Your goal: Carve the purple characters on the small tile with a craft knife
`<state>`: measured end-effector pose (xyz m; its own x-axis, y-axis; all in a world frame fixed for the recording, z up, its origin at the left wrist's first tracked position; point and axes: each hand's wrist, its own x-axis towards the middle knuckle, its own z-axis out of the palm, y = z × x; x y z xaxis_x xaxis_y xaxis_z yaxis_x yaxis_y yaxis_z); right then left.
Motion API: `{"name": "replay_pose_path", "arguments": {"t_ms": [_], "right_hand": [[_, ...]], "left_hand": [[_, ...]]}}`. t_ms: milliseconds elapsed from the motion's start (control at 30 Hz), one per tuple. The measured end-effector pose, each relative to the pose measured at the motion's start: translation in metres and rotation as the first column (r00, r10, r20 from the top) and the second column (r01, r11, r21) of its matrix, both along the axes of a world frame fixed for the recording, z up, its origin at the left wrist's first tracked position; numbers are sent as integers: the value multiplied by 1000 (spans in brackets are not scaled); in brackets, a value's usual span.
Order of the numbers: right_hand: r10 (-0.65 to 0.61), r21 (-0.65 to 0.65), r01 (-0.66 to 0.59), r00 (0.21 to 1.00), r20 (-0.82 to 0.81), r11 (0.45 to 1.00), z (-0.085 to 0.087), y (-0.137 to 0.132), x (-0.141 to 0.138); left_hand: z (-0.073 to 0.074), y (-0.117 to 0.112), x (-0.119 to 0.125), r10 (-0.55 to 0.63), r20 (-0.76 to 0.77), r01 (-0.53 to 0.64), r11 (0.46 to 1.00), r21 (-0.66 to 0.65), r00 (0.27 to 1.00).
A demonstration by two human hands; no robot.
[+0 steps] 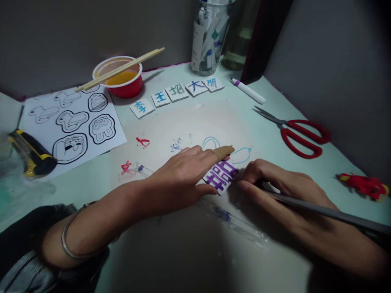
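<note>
My left hand [183, 171] is closed on a small white tile [221, 177] marked with a purple character, thumb at the near edge and fingers along the far edge. A tan covering wraps one fingertip. My right hand [275, 187] pinches a long, thin grey tool [324, 212] like a pen, its shaft running back to the right. The fingertips are beside the tile's right edge; shadow hides the tool's tip. Clear plastic tubes with purple-blue inside, one [241, 226] nearer me and one [143, 169] farther left, lie by my left hand.
Several character tiles [177, 92] line the back. Chopsticks [122, 69] rest across a red bowl [131, 87] of orange liquid. Printed paper [79, 122] and a yellow-black cutter [33, 154] lie left. Red-handled scissors [301, 134], a marker [249, 90] and a red object [363, 186] lie right; a jar [210, 40] stands behind.
</note>
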<state>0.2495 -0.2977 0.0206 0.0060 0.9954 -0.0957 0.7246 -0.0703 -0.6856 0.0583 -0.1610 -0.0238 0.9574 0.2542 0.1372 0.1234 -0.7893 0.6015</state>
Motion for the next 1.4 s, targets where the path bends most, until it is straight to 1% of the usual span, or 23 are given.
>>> {"name": "replay_pose_path", "arguments": {"t_ms": [167, 433, 567, 733, 833, 900, 1000, 1067, 1133, 1233, 1333, 1400], "right_hand": [[-37, -12, 36, 999, -31, 999, 0, -1, -2], [-119, -32, 117, 989, -83, 993, -5, -2, -3], [-139, -64, 131, 981, -135, 989, -6, -4, -3], [-145, -95, 128, 969, -201, 987, -10, -4, -4], [-217, -35, 215, 948, -232, 976, -12, 0, 3], [-292, 48, 316, 917, -273, 948, -12, 3, 9], [-392, 117, 444, 866, -312, 888, -11, 4, 17], [-413, 127, 470, 854, -318, 874, -12, 5, 20], [-369, 144, 434, 867, -333, 889, -14, 5, 21], [-273, 195, 351, 901, -336, 916, -16, 6, 20], [-200, 232, 281, 927, -317, 931, -17, 8, 18], [-157, 251, 229, 948, -278, 941, -21, 9, 17]], "left_hand": [[2, -4, -1, 18, 25, -18, 1000, -23, 1000], [-2, -7, -1, 76, 48, -74, 996, -43, 996], [-2, -10, 0, 90, 59, -88, 995, -48, 994], [-2, -16, 4, 143, 94, -139, 989, -47, 985], [0, -17, 6, 165, 43, -161, 984, -76, 985], [3, -18, 8, 176, -19, -177, 979, -103, 984], [11, -21, 8, 195, -78, -203, 972, -119, 978], [19, -25, 6, 199, -109, -212, 969, -125, 974], [30, -31, 3, 190, -166, -214, 967, -140, 968], [51, -44, -3, 201, -232, -244, 954, -174, 952], [73, -64, -11, 278, -164, -308, 931, -196, 946], [83, -82, -15, 308, -116, -327, 920, -214, 944]]}}
